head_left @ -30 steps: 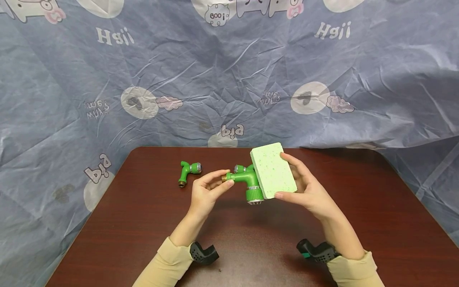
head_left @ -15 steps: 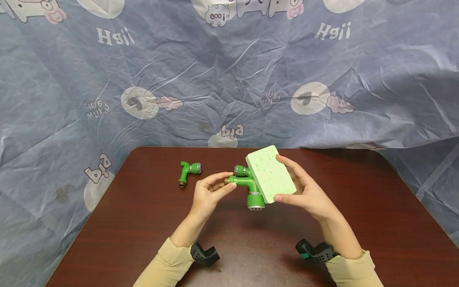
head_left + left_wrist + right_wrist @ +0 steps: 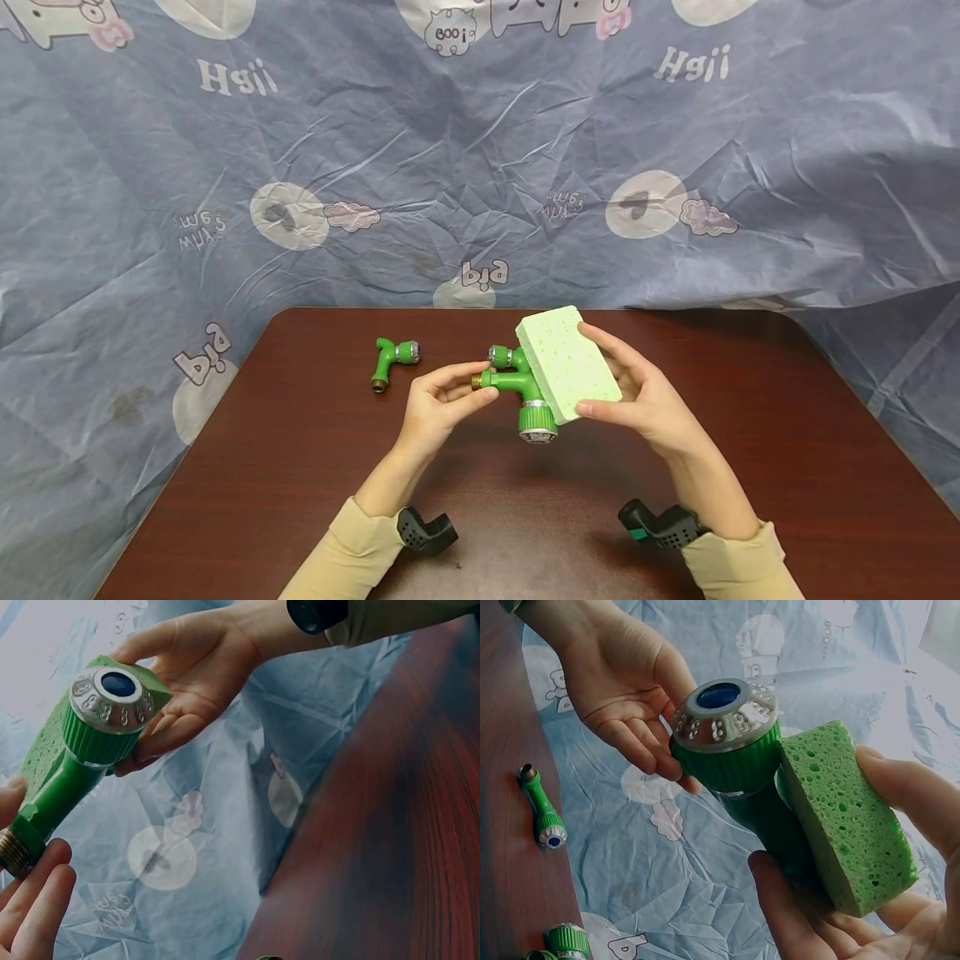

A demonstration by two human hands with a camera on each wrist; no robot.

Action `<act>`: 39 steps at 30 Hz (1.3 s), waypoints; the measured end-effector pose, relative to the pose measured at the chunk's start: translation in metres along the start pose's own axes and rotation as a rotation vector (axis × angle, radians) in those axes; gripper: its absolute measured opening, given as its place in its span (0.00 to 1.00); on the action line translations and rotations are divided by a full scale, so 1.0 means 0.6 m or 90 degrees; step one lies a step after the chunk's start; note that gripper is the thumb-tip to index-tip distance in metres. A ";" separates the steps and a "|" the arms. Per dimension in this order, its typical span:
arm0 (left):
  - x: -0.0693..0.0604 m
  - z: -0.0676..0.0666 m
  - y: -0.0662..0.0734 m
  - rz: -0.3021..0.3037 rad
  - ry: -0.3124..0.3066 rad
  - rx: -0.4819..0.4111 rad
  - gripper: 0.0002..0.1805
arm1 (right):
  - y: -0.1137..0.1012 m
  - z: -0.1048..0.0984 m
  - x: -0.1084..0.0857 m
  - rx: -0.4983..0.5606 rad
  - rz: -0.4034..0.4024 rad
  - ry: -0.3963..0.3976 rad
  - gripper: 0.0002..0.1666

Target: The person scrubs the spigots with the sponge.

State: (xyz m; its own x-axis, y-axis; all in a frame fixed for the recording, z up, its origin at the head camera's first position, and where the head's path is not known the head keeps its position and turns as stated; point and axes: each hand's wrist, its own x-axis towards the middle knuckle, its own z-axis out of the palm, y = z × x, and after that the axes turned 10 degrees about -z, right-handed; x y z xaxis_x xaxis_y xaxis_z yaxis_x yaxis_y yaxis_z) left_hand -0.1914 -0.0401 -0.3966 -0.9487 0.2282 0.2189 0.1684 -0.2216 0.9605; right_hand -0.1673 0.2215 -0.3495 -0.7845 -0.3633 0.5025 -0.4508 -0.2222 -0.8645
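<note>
My left hand (image 3: 442, 408) pinches the brass threaded end of a green garden tap (image 3: 513, 382) between thumb and fingers. The tap is held above the table, its ribbed knob (image 3: 727, 750) hanging low in the head view, with a chrome cap and blue centre. My right hand (image 3: 652, 400) grips a pale green sponge (image 3: 568, 362) by its edges. The sponge lies against the tap's right side and hides part of it. Seen from the right wrist, the porous sponge (image 3: 847, 817) touches the tap body just below the knob.
A second green tap (image 3: 501, 357) lies on the table behind, partly hidden by the sponge. Another tap (image 3: 386, 362) lies farther left. The dark red-brown table (image 3: 300, 483) ends at a wrinkled blue printed cloth (image 3: 450, 167) behind it.
The held tap has shifted slightly right and down, its knob now lower. The sponge has moved a little left and down and tilts more. Both hands keep their grips.
</note>
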 end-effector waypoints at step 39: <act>0.010 -0.023 0.006 0.012 0.076 0.041 0.16 | -0.019 -0.016 -0.005 0.032 -0.054 -0.028 0.52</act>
State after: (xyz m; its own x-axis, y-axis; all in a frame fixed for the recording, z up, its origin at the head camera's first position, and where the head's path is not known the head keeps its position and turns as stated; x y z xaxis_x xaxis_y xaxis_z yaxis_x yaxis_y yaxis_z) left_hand -0.2003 -0.0528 -0.3941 -0.9696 0.1089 0.2190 0.2000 -0.1626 0.9662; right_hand -0.1636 0.2342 -0.3412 -0.7243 -0.3802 0.5752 -0.4927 -0.2981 -0.8175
